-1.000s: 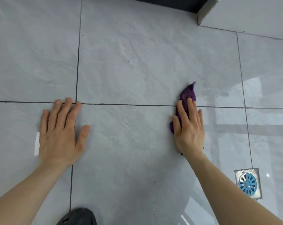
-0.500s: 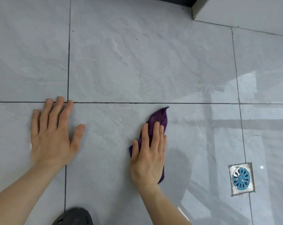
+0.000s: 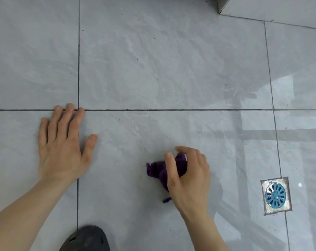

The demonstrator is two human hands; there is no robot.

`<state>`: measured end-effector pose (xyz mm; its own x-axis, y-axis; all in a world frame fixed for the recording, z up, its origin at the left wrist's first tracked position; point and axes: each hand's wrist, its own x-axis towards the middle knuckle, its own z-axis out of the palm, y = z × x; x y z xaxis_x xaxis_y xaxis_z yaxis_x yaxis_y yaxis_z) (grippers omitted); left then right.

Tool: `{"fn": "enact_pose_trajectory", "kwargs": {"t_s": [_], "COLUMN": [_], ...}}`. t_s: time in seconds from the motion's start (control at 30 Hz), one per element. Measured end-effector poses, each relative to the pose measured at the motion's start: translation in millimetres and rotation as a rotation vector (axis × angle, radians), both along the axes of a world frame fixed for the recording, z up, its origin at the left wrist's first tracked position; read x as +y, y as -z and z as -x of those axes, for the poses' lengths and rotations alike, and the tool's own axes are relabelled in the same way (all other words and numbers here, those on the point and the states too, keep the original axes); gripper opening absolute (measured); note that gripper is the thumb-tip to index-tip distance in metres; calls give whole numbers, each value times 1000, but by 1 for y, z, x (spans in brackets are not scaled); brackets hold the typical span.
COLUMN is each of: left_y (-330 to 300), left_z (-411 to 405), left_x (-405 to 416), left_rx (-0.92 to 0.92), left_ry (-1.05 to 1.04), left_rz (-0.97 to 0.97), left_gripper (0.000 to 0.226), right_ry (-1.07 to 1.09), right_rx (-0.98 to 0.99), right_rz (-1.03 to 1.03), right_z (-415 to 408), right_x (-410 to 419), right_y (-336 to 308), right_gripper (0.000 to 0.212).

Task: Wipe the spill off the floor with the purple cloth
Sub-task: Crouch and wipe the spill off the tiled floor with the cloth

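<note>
Judging from the pale grey tiled floor (image 3: 171,69), no puddle or wet patch shows near the crumpled purple cloth (image 3: 158,171) — the sheen to the right looks like reflection, so the wiping seems largely done, though I cannot be sure. The right hand (image 3: 188,178) is cupped over the bunched cloth, thumb and fingers curled around it, gathering it. The left hand (image 3: 61,145) lies flat, fingers spread wide — holding nothing.

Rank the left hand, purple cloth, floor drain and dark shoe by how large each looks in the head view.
1. left hand
2. shoe, cut off by the frame edge, so unsure
3. drain and cloth look alike; the cloth is partly hidden.
</note>
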<state>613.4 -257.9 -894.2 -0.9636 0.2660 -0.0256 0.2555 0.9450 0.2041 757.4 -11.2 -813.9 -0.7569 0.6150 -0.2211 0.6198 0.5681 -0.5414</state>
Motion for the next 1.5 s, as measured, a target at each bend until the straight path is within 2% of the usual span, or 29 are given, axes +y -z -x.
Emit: {"fn": "enact_pose_trajectory", "kwargs": {"t_s": [0.1, 0.13, 0.23, 0.33, 0.47, 0.53, 0.6, 0.73, 0.9, 1.17, 1.27, 1.37, 1.5], "left_y": [1, 1, 2, 2, 2, 1, 1, 0, 1, 0, 1, 1, -2], "left_z": [1, 1, 2, 1, 2, 2, 2, 2, 1, 2, 3, 3, 2], "left_x": [-2, -2, -1, -1, -1, -1, -1, 0, 0, -1, -2, -3, -3], "left_rx": [5, 5, 4, 7, 1, 9, 2, 1, -6, -13, -21, -33, -26], "left_ry": [1, 4, 5, 8, 11, 12, 10, 10, 13, 21, 24, 26, 27], "left_rz": [4, 5, 19, 25, 29, 18, 6, 9, 30, 39, 34, 29, 10], "left_gripper": [73, 73, 73, 74, 74, 74, 74, 74, 75, 74, 74, 73, 69], "right_ry": [-175, -241, -318, -310, -81, -48, -125, -322, -503, -498, -484, -504, -635], "right_rx": [23, 13, 5, 34, 123, 156, 149, 26, -25, 149, 143, 130, 161], "right_rz": [-109, -153, -287, -309, -232, -158, -111, -235, -386, -398, -423, -422, -353], "right_z": [-33, -43, -55, -55, -51, -64, -81, -86, -58, 117, 168, 168, 115], "right_x": [-14, -18, -22, -18, -11, -21, -41, -66, -63, -56, -48, -51, -63], "right_y": [23, 31, 52, 54, 44, 41, 42, 55, 69, 72, 71, 70, 72], "right_gripper": [63, 66, 59, 42, 27, 27, 34, 48, 54, 48, 48, 48, 47]}}
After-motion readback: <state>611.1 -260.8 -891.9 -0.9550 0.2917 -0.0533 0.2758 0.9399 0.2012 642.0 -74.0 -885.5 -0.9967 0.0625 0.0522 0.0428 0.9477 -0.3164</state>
